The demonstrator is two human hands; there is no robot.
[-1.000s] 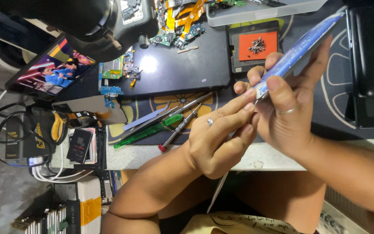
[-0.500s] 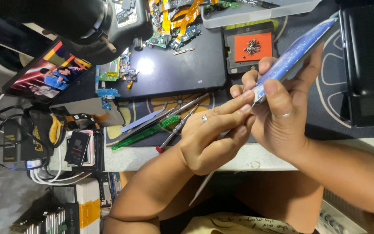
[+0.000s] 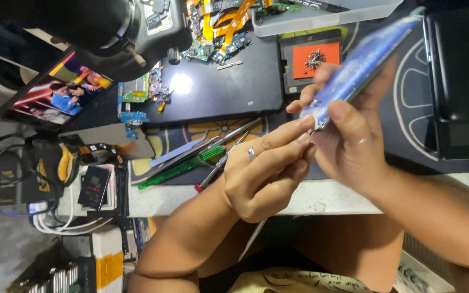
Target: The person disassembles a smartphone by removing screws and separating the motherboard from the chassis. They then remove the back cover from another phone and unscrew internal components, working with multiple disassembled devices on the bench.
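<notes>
Head view: vs 0.5 s ago, grip unchanged. Right hand (image 3: 354, 146) clasps glossy blue phone (image 3: 362, 62) edge-on, centre-right above mat. Left hand (image 3: 264, 173) pinches thin pointed tool (image 3: 253, 241) at phone's near end; metal tweezers (image 3: 229, 138) left.

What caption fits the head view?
Right hand holds a blue phone; left hand works its lower end with a thin tool.

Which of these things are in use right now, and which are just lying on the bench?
In hand:
left hand pinching a thin tool at the phone's lower edge
right hand holding the blue phone

Lying about:
tweezers
green tool
orange pad
circuit parts
tablet
</notes>
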